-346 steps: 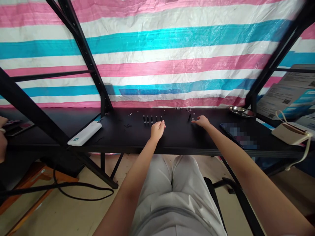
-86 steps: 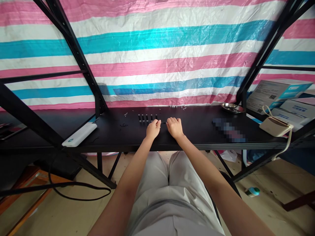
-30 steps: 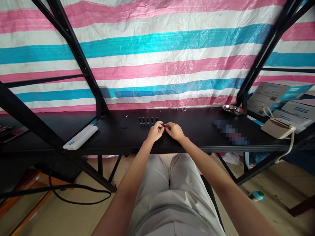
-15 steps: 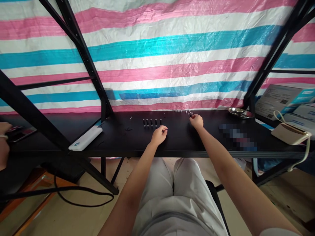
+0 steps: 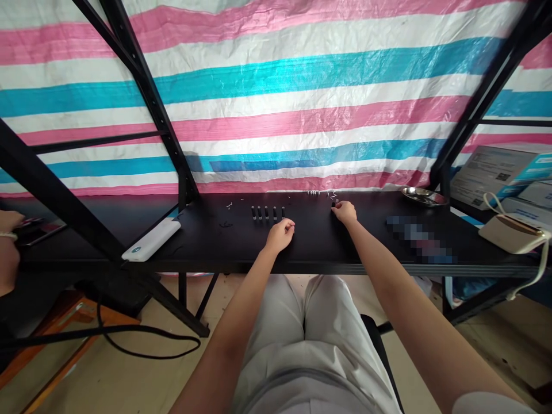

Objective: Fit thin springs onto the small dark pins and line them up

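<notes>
My left hand (image 5: 280, 234) rests on the black table (image 5: 207, 247) with its fingers pinched together; anything between them is too small to make out. Just beyond it stand several short, dark, cylinder-like pieces (image 5: 267, 213) with lighter ends, spaced out in a row. Farther right, my right hand (image 5: 345, 213) is closed at the fingertips around a small black piece (image 5: 333, 205). Near those fingertips lie tiny pale curled bits (image 5: 332, 195). A short row of small silvery pieces (image 5: 313, 192) lies along the table's back edge.
A white power bank-like block (image 5: 152, 240) lies at left. On the right are a shiny metal dish (image 5: 423, 196), a blurred-out item (image 5: 420, 238), a cream pouch (image 5: 511, 233) and boxes (image 5: 495, 175). Black frame posts (image 5: 159, 109) flank the table. Another person's hand (image 5: 8, 221) shows far left.
The camera view has shifted slightly. Both hands keep nearly the same places and the same closed grips; the row of dark pieces looks unchanged.
</notes>
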Available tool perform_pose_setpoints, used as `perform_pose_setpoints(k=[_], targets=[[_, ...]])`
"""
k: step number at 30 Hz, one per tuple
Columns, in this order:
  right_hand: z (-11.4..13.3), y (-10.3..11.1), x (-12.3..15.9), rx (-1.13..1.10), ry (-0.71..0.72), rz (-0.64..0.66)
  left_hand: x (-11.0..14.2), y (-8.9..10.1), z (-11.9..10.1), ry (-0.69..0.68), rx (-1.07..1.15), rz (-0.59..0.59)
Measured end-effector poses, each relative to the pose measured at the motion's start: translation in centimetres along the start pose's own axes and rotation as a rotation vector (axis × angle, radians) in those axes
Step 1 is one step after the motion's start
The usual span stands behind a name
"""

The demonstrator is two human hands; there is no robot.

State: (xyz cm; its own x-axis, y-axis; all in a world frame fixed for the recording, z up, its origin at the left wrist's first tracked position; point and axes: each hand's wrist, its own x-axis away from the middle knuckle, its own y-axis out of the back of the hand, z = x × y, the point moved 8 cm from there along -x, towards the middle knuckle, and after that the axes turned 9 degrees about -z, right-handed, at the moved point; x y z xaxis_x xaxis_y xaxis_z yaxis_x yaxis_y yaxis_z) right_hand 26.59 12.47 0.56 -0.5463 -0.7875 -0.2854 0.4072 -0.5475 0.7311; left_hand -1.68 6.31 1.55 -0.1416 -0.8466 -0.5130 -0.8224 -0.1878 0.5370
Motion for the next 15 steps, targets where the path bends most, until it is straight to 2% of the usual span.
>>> perform_pose_setpoints(k=[5, 10, 15], targets=[[0.0, -0.3, -0.7, 0.027, 0.086, 0.013, 0.0, 0.0, 0.0, 0.007, -0.001, 0.009], [-0.6, -0.6, -1.2, 0.020, 0.041, 0.084, 0.1, 0.0, -0.1, 0.021, 0.007, 0.017], [-0.7, -0.2, -1.1, 0.019, 0.011, 0.052, 0.1, 0.0, -0.1, 0.019, 0.001, 0.020]])
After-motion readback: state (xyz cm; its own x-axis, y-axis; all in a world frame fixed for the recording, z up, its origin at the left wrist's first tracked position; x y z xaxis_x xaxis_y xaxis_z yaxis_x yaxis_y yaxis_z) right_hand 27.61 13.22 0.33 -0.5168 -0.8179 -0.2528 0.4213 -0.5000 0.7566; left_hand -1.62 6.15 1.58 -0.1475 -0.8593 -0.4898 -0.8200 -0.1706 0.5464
